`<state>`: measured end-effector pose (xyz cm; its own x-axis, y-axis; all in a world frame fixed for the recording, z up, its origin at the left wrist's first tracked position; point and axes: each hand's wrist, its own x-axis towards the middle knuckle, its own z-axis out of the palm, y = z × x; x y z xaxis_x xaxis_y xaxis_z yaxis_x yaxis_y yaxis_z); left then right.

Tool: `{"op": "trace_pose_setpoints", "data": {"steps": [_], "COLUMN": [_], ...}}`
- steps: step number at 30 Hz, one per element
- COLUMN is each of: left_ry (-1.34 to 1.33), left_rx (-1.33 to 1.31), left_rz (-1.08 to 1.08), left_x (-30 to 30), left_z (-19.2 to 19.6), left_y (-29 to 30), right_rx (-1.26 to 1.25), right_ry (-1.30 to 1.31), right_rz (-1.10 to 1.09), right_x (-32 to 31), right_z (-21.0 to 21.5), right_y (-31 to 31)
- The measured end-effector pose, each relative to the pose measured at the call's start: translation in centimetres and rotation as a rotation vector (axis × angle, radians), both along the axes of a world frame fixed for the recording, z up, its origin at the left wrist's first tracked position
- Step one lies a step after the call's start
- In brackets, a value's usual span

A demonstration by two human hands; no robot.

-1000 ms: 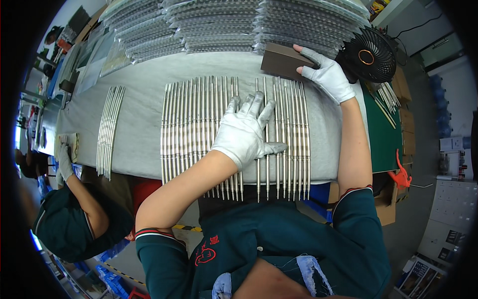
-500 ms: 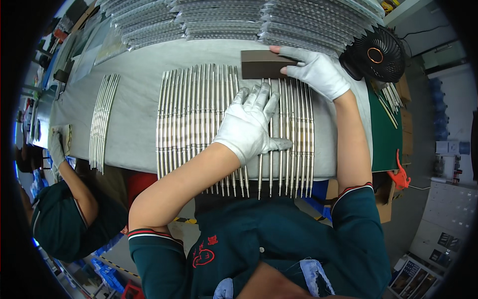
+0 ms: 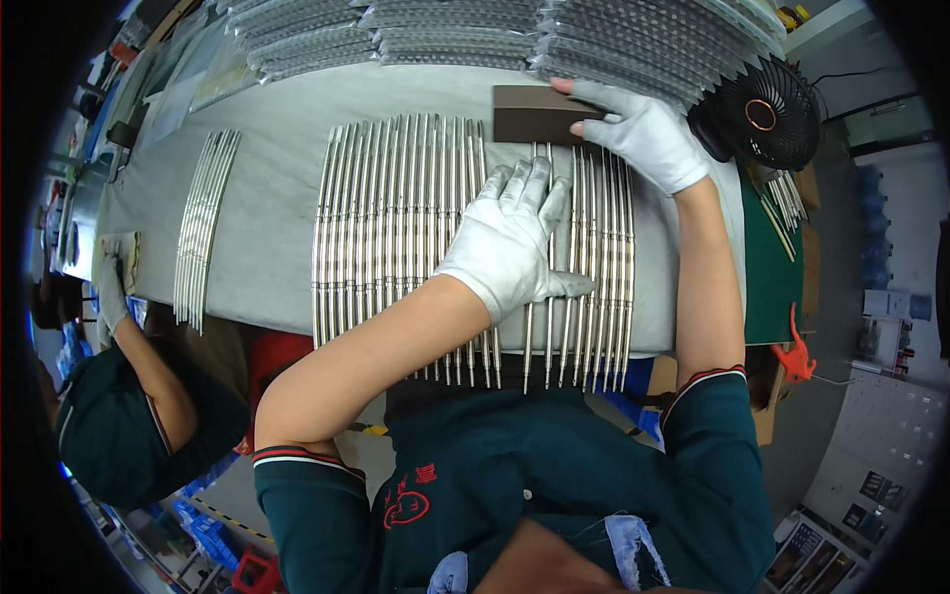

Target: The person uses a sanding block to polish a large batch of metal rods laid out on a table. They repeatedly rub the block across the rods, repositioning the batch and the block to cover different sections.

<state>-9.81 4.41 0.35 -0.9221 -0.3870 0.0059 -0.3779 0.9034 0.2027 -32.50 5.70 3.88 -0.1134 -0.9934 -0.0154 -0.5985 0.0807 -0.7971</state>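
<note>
A wide row of slim, shiny metal rods (image 3: 386, 228) lies side by side on the grey-covered table. My left hand (image 3: 510, 243), in a white glove with greyed fingertips, rests flat across the rods right of the middle, its fingers stretched out and the thumb pointing right. Beyond the rods' far ends is a dark brown rectangular block (image 3: 539, 117). My right hand (image 3: 648, 139), gloved with bare thumb and index fingertips, grips the block's right end, thumb on the near part and finger at the far edge. Narrow gaps show between some rods near my left hand.
A smaller bundle of rods (image 3: 206, 233) lies at the left. Stacked plastic-wrapped trays (image 3: 445, 35) line the far side. A black fan (image 3: 757, 114) stands at the far right, near a green surface (image 3: 772, 277) with more rods. A co-worker's gloved hand (image 3: 111, 287) is at far left.
The whole view has shifted slightly, with the table appearing a little higher. Both hands keep nearly the same place relative to the rods and the block.
</note>
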Motion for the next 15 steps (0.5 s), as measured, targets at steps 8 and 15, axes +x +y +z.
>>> {"op": "trace_pose_setpoints", "data": {"steps": [8,15], "left_ry": [-0.021,0.015], "left_rx": [-0.006,-0.027], "left_rz": [0.006,-0.003], "left_x": [0.0,0.3], "left_z": [0.3,0.1], "left_y": [0.2,0.1], "right_rx": [0.032,0.033], "right_ry": [0.014,0.221], "right_rz": [-0.04,-0.162], "right_x": [-0.3,-2.5], "right_z": [1.1,1.9], "right_y": [0.6,1.7]}}
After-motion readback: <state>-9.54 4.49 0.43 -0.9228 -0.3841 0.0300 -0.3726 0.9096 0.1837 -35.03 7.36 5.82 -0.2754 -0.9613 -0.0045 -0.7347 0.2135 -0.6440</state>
